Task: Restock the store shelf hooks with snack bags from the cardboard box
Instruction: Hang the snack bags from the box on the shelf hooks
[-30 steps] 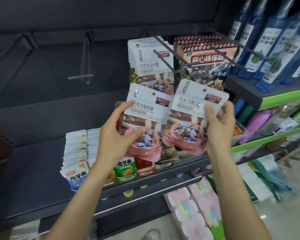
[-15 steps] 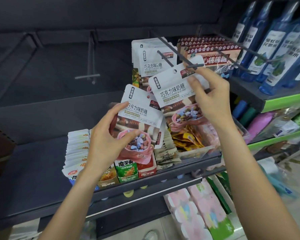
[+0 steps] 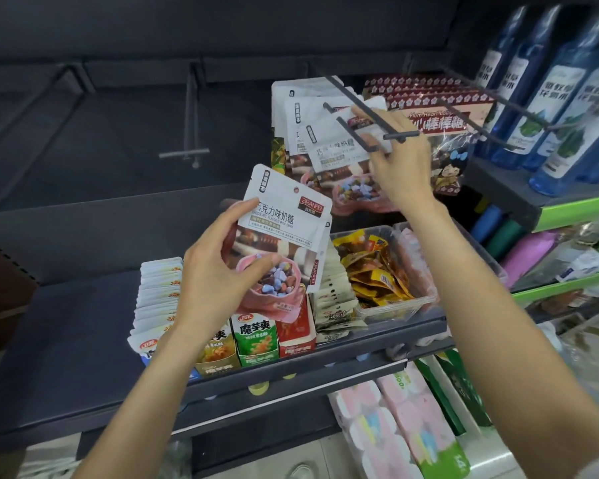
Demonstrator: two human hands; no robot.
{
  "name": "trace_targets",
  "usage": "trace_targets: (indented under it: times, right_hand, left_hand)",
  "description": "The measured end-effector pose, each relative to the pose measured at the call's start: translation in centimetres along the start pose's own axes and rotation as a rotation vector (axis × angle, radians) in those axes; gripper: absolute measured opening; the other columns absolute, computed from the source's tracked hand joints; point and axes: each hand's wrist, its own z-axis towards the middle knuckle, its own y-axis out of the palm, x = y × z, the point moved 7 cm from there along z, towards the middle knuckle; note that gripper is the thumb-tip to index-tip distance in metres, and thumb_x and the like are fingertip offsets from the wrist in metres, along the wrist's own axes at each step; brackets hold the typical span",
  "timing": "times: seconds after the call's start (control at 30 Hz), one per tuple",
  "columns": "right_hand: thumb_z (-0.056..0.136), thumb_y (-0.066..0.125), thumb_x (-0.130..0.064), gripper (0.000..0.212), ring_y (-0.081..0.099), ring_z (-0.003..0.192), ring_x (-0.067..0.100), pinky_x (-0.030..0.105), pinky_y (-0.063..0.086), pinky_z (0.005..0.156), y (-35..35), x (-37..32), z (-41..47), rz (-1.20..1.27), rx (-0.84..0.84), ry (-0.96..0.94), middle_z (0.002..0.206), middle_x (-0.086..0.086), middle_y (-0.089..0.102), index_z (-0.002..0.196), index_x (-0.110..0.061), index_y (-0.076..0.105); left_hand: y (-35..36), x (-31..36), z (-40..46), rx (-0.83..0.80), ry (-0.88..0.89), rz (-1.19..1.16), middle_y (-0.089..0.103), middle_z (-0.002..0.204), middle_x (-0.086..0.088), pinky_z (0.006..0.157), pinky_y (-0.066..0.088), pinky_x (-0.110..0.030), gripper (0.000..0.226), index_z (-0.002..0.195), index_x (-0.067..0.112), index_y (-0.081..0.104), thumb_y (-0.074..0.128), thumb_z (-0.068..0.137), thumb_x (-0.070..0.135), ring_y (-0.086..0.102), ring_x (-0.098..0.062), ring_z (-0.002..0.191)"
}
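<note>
Bag (image 3: 336, 148) now on hook (image 3: 367, 114), R hand (image 3: 400, 167) holding

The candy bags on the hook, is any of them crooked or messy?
Yes: the front candy bag hangs tilted on the hook while the right hand pinches its top. The yellow snack packs lie jumbled in their clear bin. Nothing looks torn.

Head camera looks forward and down, close to the store shelf (image 3: 83, 340).
</note>
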Motion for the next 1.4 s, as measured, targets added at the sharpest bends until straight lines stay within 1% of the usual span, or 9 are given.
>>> trace_targets:
  times: [0.13, 0.27, 0.37, 0.6, 0.73, 0.87, 1.07, 1.2, 1.4]
  right_hand:
    - [0.092, 0.05, -0.011, 0.032, 0.059, 0.089, 0.032, 0.045, 0.052, 0.073, 3.1, 1.3, 2.9, -0.06, -0.033, 0.001, 0.101, 0.015, 0.062, 0.121, -0.013, 0.063]
    - [0.087, 0.04, -0.047, 0.05, 0.038, 0.096, -0.012, 0.004, 0.031, 0.082, 5.5, 3.9, 3.5, 0.059, -0.033, 0.212, 0.113, -0.005, 0.049, 0.122, -0.017, 0.06]
    - [0.089, 0.044, -0.049, 0.055, 0.023, 0.114, -0.024, -0.004, 0.019, 0.091, 6.6, 5.7, 2.6, 0.077, -0.016, 0.257, 0.133, -0.009, 0.041, 0.135, -0.019, 0.052]
    - [0.1, 0.043, -0.016, 0.047, 0.023, 0.141, 0.011, 0.022, 0.019, 0.116, 2.8, 1.8, -0.7, 0.064, -0.107, 0.083, 0.153, 0.004, 0.029, 0.147, -0.015, 0.039]
    - [0.1, 0.048, -0.035, 0.033, 0.055, 0.11, 0.0, 0.024, 0.047, 0.093, -1.5, -0.5, -6.4, 0.415, -0.079, 0.45, 0.12, -0.009, 0.058, 0.129, -0.02, 0.053]
    - [0.073, 0.067, -0.053, 0.057, 0.057, 0.081, -0.005, 0.009, 0.046, 0.07, -1.2, -3.5, -11.9, 0.598, -0.207, 0.711, 0.097, -0.008, 0.061, 0.118, -0.021, 0.05]
    - [0.092, 0.063, -0.013, 0.01, 0.058, 0.061, 0.006, 0.017, 0.046, 0.058, -1.0, -2.4, -14.0, 0.88, -0.008, 0.898, 0.071, -0.005, 0.064, 0.098, -0.011, 0.054]
    - [0.096, 0.053, -0.005, 0.013, 0.05, 0.051, 0.001, 0.015, 0.04, 0.053, -3.4, -0.3, -13.4, 0.826, 0.172, 0.826, 0.061, -0.011, 0.064, 0.097, -0.017, 0.05]
    - [0.101, 0.046, -0.009, 0.03, 0.051, 0.062, 0.012, 0.029, 0.038, 0.054, -6.8, -2.3, -9.1, 0.418, 0.086, 0.232, 0.095, -0.018, 0.063, 0.124, -0.025, 0.056]
  left_hand:
    - [-0.1, -0.1, 0.3, 0.013, -0.027, 0.003, 0.061, 0.111, 0.026, 0.074, 0.052, -0.011, 0.07, 0.119, 0.05, 0.048, 0.083, 0.071, 0.012, 0.06, 0.007, 0.103]
    - [0.0, 0.2, 0.9, 0.022, -0.023, -0.011, 0.061, 0.11, 0.029, 0.076, 0.051, -0.01, 0.069, 0.119, 0.049, 0.049, 0.083, 0.072, 0.013, 0.06, 0.008, 0.102]
    - [0.5, 0.5, 1.2, 0.013, -0.023, -0.036, 0.062, 0.11, 0.026, 0.073, 0.048, -0.006, 0.068, 0.119, 0.048, 0.049, 0.082, 0.072, 0.01, 0.06, 0.008, 0.101]
    - [1.6, 0.9, 1.6, -0.016, -0.02, -0.095, 0.063, 0.114, 0.019, 0.07, 0.047, -0.005, 0.066, 0.121, 0.041, 0.052, 0.081, 0.073, 0.008, 0.059, 0.008, 0.104]
    - [2.2, 1.2, 1.5, -0.021, -0.029, -0.19, 0.061, 0.12, 0.017, 0.075, 0.046, -0.004, 0.065, 0.125, 0.032, 0.054, 0.081, 0.072, 0.007, 0.058, 0.009, 0.107]
    - [3.5, 1.8, 1.2, -0.029, -0.019, -0.3, 0.058, 0.129, 0.011, 0.087, 0.05, -0.015, 0.065, 0.126, 0.031, 0.053, 0.081, 0.072, 0.008, 0.059, 0.003, 0.11]
    - [5.5, 2.6, 0.2, -0.146, 0.025, -0.319, 0.056, 0.128, 0.023, 0.092, 0.046, -0.014, 0.051, 0.13, 0.029, 0.051, 0.069, 0.086, 0.01, 0.053, 0.004, 0.119]
    - [5.2, 2.5, -0.2, -0.133, 0.058, -0.242, 0.053, 0.132, 0.026, 0.099, 0.044, -0.019, 0.045, 0.129, 0.037, 0.05, 0.06, 0.093, 0.012, 0.05, 0.004, 0.122]
    - [3.5, 1.8, -0.6, -0.102, 0.05, -0.122, 0.051, 0.115, 0.045, 0.088, 0.049, -0.015, 0.048, 0.122, 0.043, 0.051, 0.062, 0.091, 0.009, 0.054, 0.012, 0.109]
